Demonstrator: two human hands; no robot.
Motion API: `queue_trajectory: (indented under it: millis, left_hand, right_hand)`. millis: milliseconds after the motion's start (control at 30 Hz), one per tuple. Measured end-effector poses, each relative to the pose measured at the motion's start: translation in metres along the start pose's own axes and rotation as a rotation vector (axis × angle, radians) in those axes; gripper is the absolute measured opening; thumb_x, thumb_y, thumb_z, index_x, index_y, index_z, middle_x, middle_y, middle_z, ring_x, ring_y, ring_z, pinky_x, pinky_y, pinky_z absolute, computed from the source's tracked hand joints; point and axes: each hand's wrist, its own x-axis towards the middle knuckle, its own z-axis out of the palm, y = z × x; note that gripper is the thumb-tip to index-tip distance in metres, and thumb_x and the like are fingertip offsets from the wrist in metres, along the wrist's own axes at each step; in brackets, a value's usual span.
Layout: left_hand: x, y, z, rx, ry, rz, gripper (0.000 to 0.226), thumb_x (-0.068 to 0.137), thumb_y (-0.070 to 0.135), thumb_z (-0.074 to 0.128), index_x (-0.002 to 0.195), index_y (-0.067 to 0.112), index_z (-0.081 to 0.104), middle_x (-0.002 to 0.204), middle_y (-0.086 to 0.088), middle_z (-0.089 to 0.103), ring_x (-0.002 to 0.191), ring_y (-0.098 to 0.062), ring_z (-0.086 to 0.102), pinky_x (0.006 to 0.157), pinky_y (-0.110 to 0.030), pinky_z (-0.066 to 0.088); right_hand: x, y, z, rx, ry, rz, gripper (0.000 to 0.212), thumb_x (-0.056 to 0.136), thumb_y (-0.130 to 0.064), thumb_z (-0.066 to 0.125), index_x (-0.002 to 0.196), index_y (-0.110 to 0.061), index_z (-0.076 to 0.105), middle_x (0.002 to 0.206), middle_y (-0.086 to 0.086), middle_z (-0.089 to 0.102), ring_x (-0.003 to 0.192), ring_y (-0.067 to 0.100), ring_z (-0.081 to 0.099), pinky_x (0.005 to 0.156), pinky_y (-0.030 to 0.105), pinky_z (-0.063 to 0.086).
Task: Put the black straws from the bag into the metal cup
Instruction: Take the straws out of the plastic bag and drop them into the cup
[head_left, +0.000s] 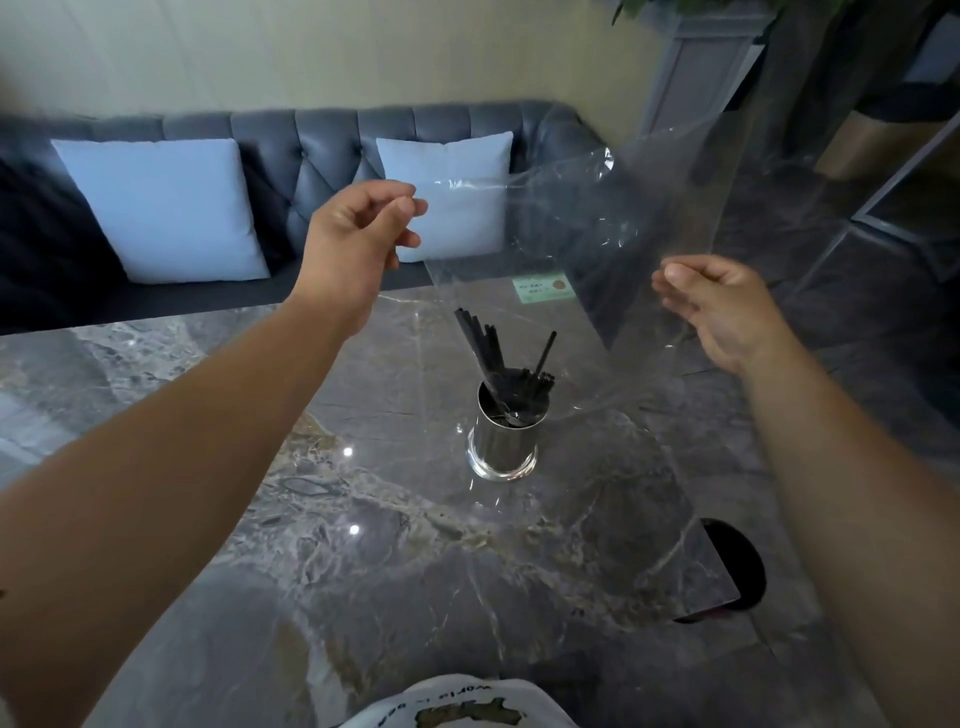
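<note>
Down on the marble tabletop (363, 519) the metal cup (503, 441) stands upright, black straws (488, 348) bunched inside and fanning out above its rim. Above it I've got the clear bag (597, 223) stretched in the air, my right hand (727, 312) pinching its near edge, my left hand (363, 234) pinching the far corner. Behind sits a sofa (322, 140) with two pale cushions (166, 208).

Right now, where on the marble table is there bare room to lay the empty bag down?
The grey marble table is bare left of the shiny metal cup of black straws, under the left hand, and along the near edge. It is crowded to the right, where the clear plastic bag hangs from both hands above the cup.
</note>
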Motion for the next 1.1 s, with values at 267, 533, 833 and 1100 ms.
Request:
queue_trajectory:
  millis: [267,533,833,1100]
  left_hand:
    - [-0.019,-0.034,0.006,0.134,-0.115,-0.192,0.013,0.093,0.021,0.061,0.101,0.023,0.071,0.095,0.011,0.075,0.068,-0.005,0.064,0.054,-0.021,0.044]
    - [-0.017,-0.029,0.027,0.075,0.023,-0.008,0.015,0.090,0.020,0.061,0.086,0.031,0.070,0.090,0.010,0.076,0.065,-0.005,0.063,0.050,-0.018,0.044]
    - [-0.012,-0.026,0.027,0.088,-0.005,-0.014,0.012,0.091,0.021,0.060,0.091,0.027,0.070,0.094,0.011,0.075,0.066,-0.004,0.064,0.051,-0.017,0.045]
    - [0.000,0.002,0.008,0.140,-0.012,0.045,0.012,0.090,0.026,0.059,0.095,0.026,0.070,0.095,0.011,0.075,0.067,-0.004,0.065,0.051,-0.017,0.045]
  right_hand:
    - [-0.001,0.007,0.005,0.113,-0.013,0.023,0.017,0.090,-0.019,0.062,0.081,-0.028,0.074,0.081,-0.008,0.075,0.087,0.008,0.070,0.083,0.028,0.053]
    - [-0.001,-0.002,0.001,0.079,-0.018,-0.023,0.013,0.089,-0.020,0.064,0.087,-0.026,0.075,0.085,-0.005,0.076,0.090,0.010,0.070,0.076,0.021,0.054]
    - [0.000,-0.012,-0.003,0.043,0.016,-0.055,0.016,0.090,-0.017,0.063,0.085,-0.026,0.075,0.081,-0.005,0.075,0.086,0.010,0.069,0.079,0.024,0.054]
    - [0.006,-0.050,0.011,0.050,0.016,-0.138,0.011,0.087,-0.018,0.065,0.084,-0.024,0.074,0.079,-0.005,0.075,0.082,0.011,0.069,0.077,0.025,0.055]
